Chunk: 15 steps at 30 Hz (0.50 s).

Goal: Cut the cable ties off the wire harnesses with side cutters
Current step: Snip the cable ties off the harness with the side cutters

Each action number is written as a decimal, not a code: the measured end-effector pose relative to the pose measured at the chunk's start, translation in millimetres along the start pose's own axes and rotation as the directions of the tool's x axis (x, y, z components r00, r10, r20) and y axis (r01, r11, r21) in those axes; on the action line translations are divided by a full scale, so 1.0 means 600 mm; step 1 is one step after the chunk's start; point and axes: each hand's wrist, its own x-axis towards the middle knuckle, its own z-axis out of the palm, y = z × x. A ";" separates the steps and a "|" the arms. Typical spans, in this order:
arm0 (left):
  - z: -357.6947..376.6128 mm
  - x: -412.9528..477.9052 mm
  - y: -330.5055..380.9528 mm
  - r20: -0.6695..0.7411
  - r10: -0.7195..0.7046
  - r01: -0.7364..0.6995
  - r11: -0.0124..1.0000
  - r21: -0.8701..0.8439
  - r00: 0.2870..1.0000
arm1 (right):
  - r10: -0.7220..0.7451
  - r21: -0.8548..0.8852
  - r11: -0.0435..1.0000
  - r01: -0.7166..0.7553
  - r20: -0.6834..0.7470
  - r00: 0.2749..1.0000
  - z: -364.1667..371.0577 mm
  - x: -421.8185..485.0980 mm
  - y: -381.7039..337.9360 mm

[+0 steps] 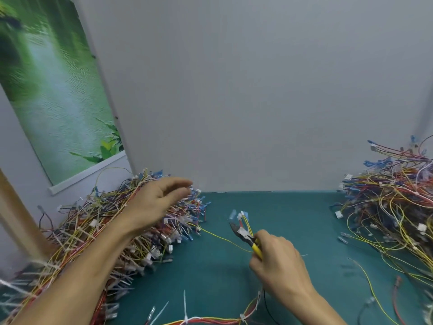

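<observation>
Nearest me, a harness (210,321) with white cable ties lies along the front edge of the teal tabletop (281,214), with loose cut ties (185,301) beside it.

My right hand (278,261) is wrapped around the yellow handles of the side cutters (243,235). It also seems to pinch a small bundle of yellow wires (247,222) against them, though blur makes that grip uncertain.

My left hand (159,202) hovers spread and empty over the left pile (117,231), which is thick with uncut ties.

The right pile (393,207), farther off, looks looser.

Handling judgement: the harnesses are light and limp, and they snag on one another. I would take hold at a tied section, where the wires are stiffest. The tie is hard nylon, so I would nip the strap only, keeping the blades off the insulation.
</observation>
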 end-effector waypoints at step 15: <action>0.017 -0.012 -0.114 -0.011 0.131 -0.068 0.583 0.810 0.991 | 0.076 -0.087 0.994 -0.071 0.064 0.995 -0.016 -0.021 0.034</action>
